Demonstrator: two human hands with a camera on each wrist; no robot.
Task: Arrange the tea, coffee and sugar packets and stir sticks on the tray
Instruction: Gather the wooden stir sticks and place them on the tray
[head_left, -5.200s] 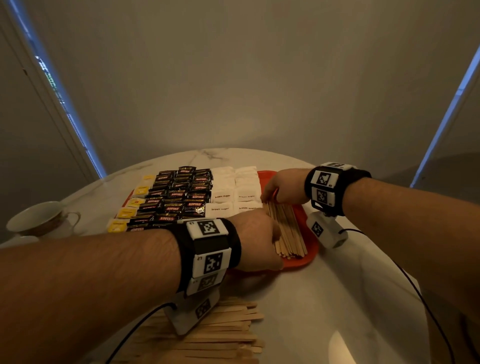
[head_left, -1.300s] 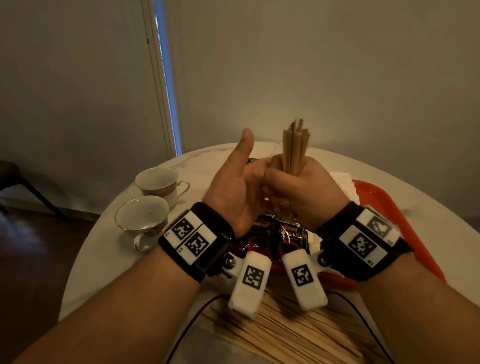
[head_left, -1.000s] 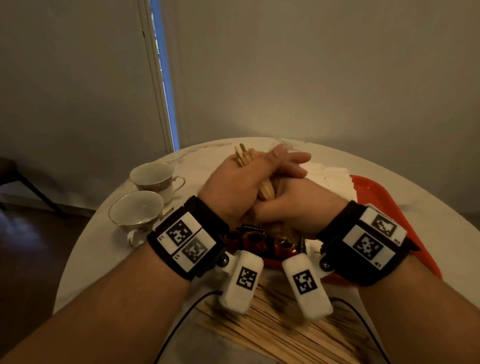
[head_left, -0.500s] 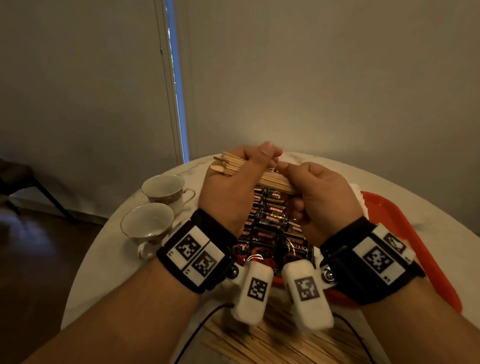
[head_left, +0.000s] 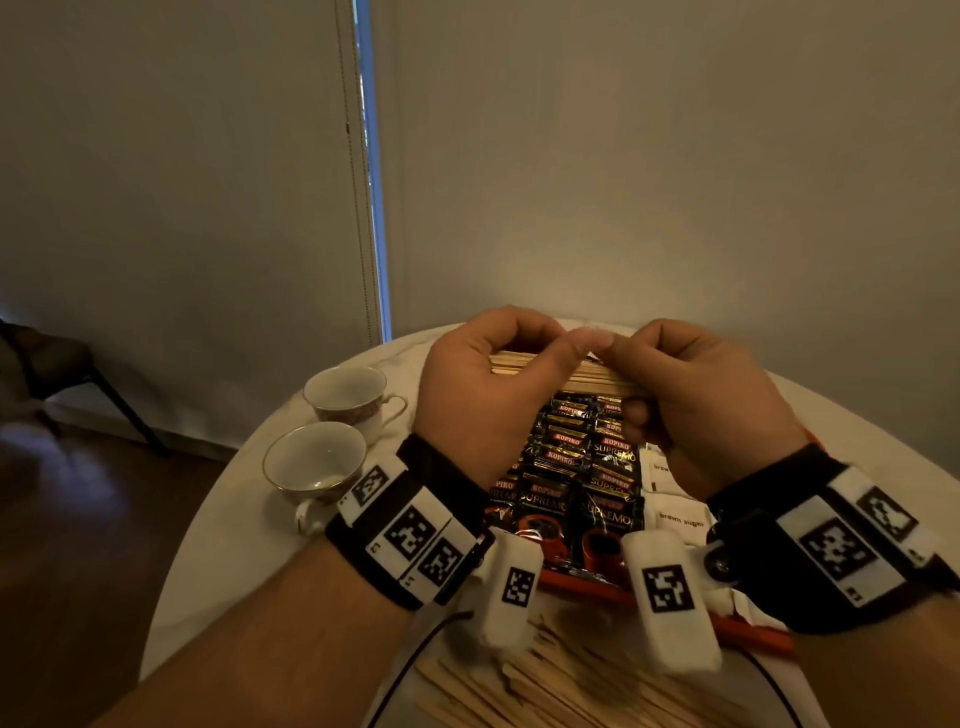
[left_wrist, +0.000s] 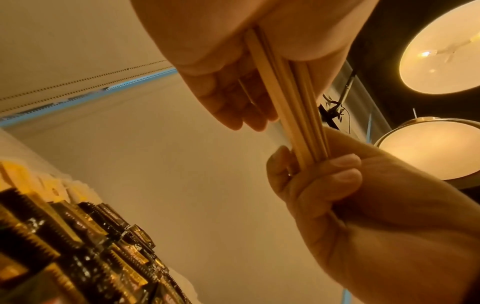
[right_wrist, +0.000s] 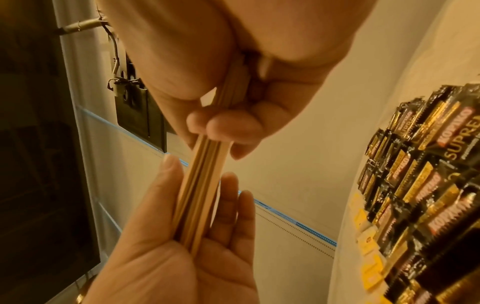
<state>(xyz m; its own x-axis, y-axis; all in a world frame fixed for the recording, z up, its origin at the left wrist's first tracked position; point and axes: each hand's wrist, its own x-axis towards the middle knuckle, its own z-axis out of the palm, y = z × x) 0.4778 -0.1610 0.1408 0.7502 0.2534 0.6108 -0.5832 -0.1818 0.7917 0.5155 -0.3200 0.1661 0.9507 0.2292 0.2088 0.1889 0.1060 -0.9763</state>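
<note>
Both hands hold 1 bundle of stir sticks (head_left: 530, 364) level above the coffee packets (head_left: 571, 467) on the red tray (head_left: 753, 631). Left hand (head_left: 478, 395) cradles it w/ thumb on top; right hand (head_left: 696, 410) curls round the other end. Head view only: 2 cups (head_left: 317, 460), loose sticks (head_left: 545, 686) on counter (head_left: 208, 545). Left wrist view: 2 lamps (left_wrist: 441, 47).

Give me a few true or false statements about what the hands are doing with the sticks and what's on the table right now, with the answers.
1. Both hands hold one bundle of thin wooden stir sticks. True: left hand and right hand each grip an end.
2. The bundle stands upright. False: it lies roughly level above the black coffee packets.
3. Two white teacups sit left of the red plastic tray. True.
4. The teacups are full of coffee. False: both look empty.
5. No sticks remain on the table. False: loose wooden sticks lie near the wrists.
</note>
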